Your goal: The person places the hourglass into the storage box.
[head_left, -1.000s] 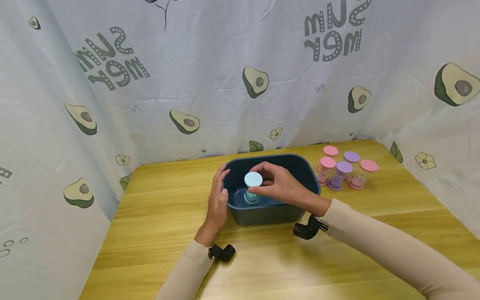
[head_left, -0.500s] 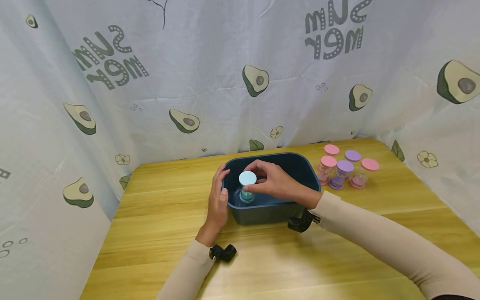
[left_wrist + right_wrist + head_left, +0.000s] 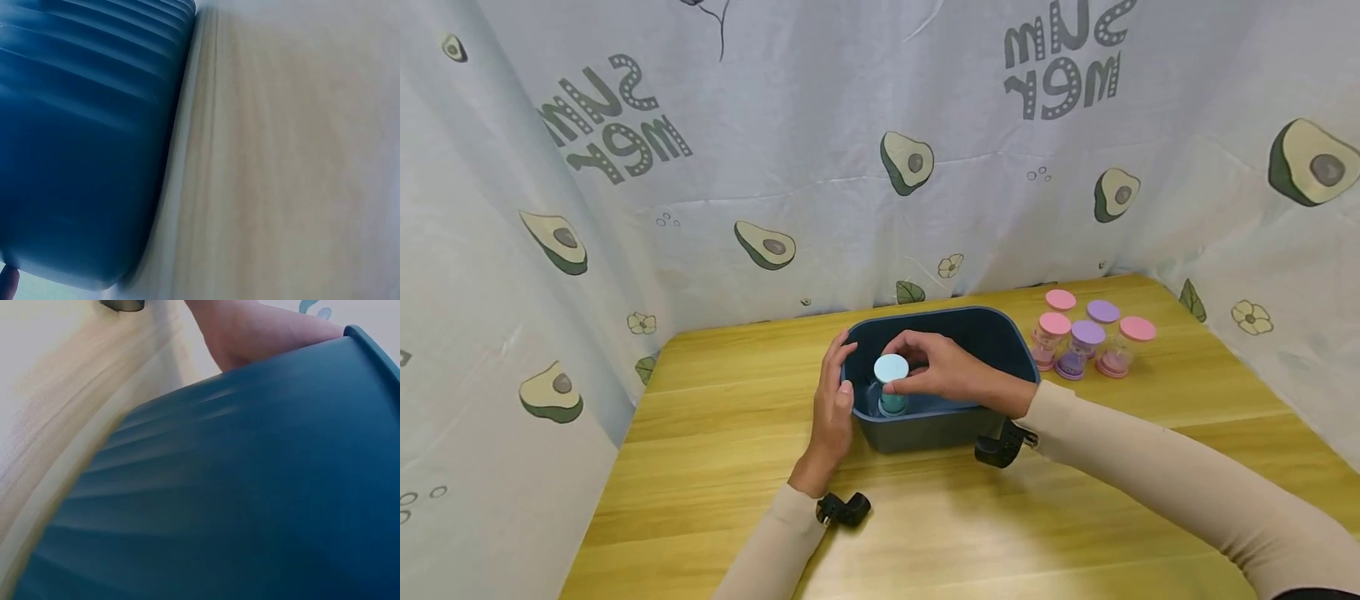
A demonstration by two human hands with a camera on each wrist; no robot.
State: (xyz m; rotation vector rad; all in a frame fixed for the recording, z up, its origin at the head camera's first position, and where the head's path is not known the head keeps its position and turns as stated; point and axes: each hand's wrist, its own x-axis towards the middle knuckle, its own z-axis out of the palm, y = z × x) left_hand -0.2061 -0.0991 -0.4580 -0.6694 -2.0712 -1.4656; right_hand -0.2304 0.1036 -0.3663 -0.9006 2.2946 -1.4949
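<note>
Inside the dark blue bin (image 3: 940, 432), near its left end, stands an upright teal sand timer (image 3: 891, 367) with a pale blue top. My right hand (image 3: 951, 368) reaches over the bin's front rim and pinches the timer between thumb and fingers just below its top. The left hand (image 3: 832, 408) rests along the bin's left end, fingers fairly straight and thumb at the rim. In the left wrist view a fingertip (image 3: 9, 282) shows at the bin's lower corner. The bin's ribbed wall (image 3: 250, 469) fills most of the right wrist view and hides the timer there.
To the right of the bin, several sand timers stand grouped on the wooden table (image 3: 715, 450), among them a pink one (image 3: 1137, 330) and a purple one (image 3: 1087, 333). A white curtain (image 3: 820, 108) with avocado prints hangs behind the table.
My right hand has shifted the teal sand timer leftward inside the bin, toward its left end. The left hand has stayed at the bin's side.
</note>
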